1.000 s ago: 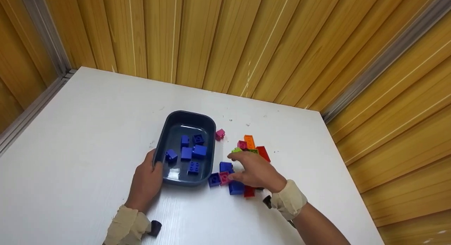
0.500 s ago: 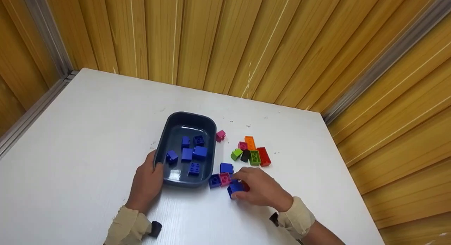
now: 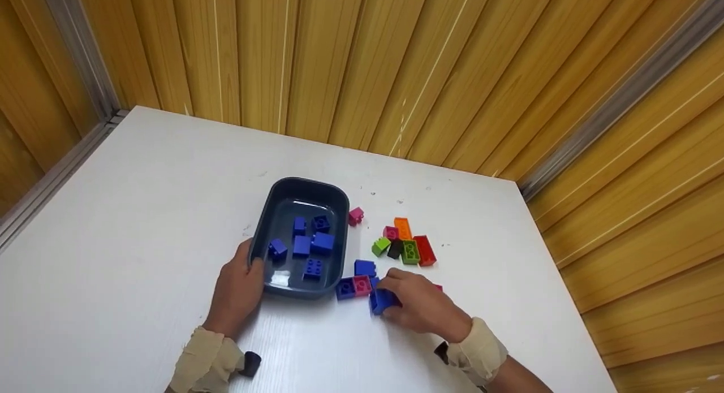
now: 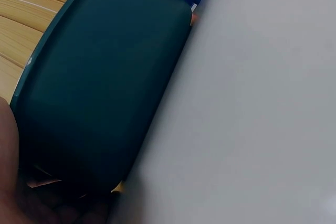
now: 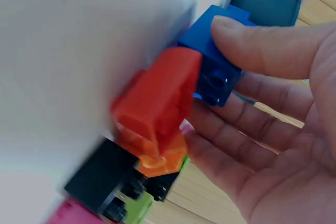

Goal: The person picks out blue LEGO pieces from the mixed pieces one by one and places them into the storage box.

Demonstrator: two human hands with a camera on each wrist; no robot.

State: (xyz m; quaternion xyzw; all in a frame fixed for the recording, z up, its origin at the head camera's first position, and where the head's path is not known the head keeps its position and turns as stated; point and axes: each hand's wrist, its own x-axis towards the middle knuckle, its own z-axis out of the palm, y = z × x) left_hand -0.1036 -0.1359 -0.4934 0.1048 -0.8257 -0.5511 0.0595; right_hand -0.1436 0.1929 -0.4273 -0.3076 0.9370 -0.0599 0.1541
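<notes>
My left hand (image 3: 235, 285) grips the left side of a dark blue-green tray (image 3: 297, 294), thumb over the rim. Several blue building bricks (image 3: 301, 246) lie inside it. To the tray's right, my right hand (image 3: 424, 302) pinches a blue brick (image 3: 382, 301) between thumb and fingers, low over the table. The right wrist view shows the thumb on that blue brick (image 5: 202, 35), with a red brick (image 5: 163, 87) close beside it. Left of the hand lie a blue brick (image 3: 345, 288), a pink brick (image 3: 362, 285) and another blue brick (image 3: 365, 268).
Beyond the right hand sit loose bricks: light green (image 3: 381, 246), black (image 3: 395, 248), darker green (image 3: 410, 251), red (image 3: 425, 250), orange (image 3: 403, 229) and pink (image 3: 391, 233). One more pink brick (image 3: 356, 216) lies beside the tray. Wood-patterned walls (image 3: 317, 59) border the white table (image 3: 169, 172).
My right hand has come down from over the pile, uncovering the green and black bricks, and has taken hold of a blue brick, which has shifted slightly. The left hand stays on the tray.
</notes>
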